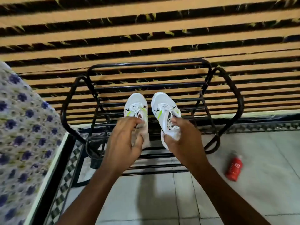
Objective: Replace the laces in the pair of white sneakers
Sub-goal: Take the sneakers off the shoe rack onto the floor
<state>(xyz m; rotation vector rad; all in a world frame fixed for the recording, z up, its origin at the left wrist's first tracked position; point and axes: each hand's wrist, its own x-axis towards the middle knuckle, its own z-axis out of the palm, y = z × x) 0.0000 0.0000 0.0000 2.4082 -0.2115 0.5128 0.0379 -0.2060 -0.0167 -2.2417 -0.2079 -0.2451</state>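
Sneakers, white, one per hand: left hand (125,140) grips left sneaker (138,114) at its collar, right hand (178,137) grips right sneaker (165,114), both over black metal rack (233,101). Laces look still threaded. Likely fetching step; next, set down and unlace. Rack's other tiers: contents unclear.

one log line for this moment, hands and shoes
left hand: grips left white sneaker | right hand: grips right white sneaker | both over black metal shoe rack | laces: still in
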